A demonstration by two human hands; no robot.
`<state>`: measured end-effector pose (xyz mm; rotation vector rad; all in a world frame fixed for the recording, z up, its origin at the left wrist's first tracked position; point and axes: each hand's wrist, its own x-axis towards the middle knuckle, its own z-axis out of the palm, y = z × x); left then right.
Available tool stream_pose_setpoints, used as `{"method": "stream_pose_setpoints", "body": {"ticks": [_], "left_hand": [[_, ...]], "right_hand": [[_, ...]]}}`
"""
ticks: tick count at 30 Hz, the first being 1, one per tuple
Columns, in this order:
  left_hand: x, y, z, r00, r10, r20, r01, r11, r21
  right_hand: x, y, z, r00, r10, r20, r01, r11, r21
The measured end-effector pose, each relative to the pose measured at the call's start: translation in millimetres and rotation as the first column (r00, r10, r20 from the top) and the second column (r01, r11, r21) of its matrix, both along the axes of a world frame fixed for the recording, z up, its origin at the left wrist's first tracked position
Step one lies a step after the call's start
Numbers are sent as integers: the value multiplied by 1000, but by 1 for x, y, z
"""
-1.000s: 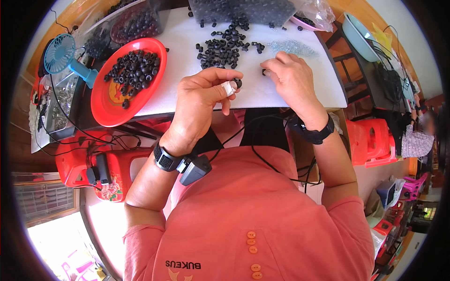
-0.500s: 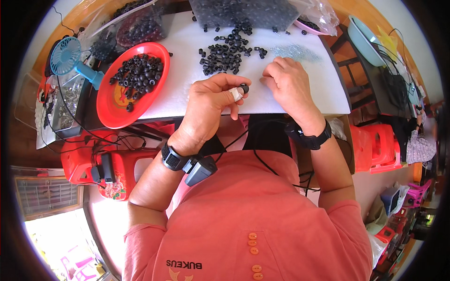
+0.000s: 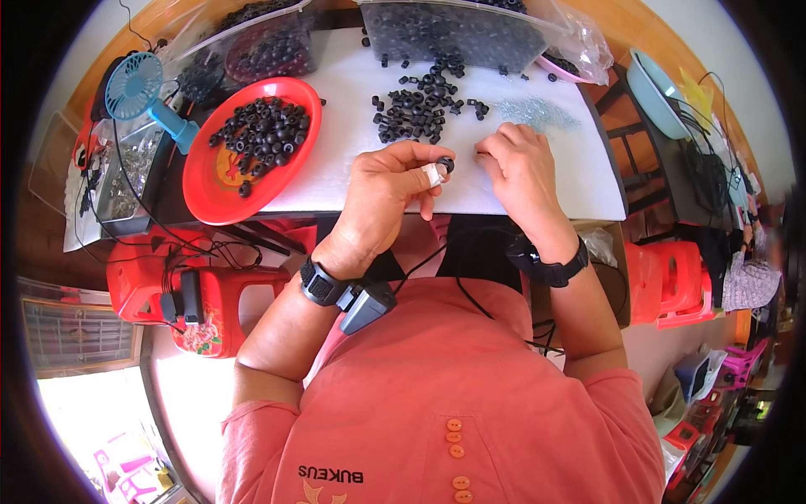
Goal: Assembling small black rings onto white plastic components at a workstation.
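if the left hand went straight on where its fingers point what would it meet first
Most likely the right hand, across a small gap from the black bead the left hand holds, though one view leaves their heights unclear.

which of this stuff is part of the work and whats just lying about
Likely in use:
black piece in left hand
loose black pieces
clear bits near right hand
red plate
white mat

Likely lying about:
blue fan
blue basin
red stools

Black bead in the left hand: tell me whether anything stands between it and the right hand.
Nothing visible does: only bare white sheet shows between the right hand and the black bead, which the left hand holds.
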<state>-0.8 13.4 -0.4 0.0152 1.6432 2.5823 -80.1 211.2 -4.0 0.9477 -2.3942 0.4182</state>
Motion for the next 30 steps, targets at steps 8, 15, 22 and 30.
{"method": "stream_pose_setpoints", "body": {"ticks": [8, 15, 22, 30], "left_hand": [[4, 2, 1, 1000, 3, -22, -4, 999, -38], [4, 4, -1, 999, 30, -34, -33, 997, -77], [3, 4, -3, 999, 11, -38, -17, 988, -156], [5, 4, -3, 999, 48, -26, -50, 992, -120]], "right_hand": [[7, 1, 7, 981, 135, 137, -107, 975, -194], [29, -13, 35, 867, 351, 353, -165, 871, -463], [28, -20, 40, 904, 329, 274, -244, 922, -302], [31, -20, 39, 894, 332, 301, -257, 930, -262]]}}
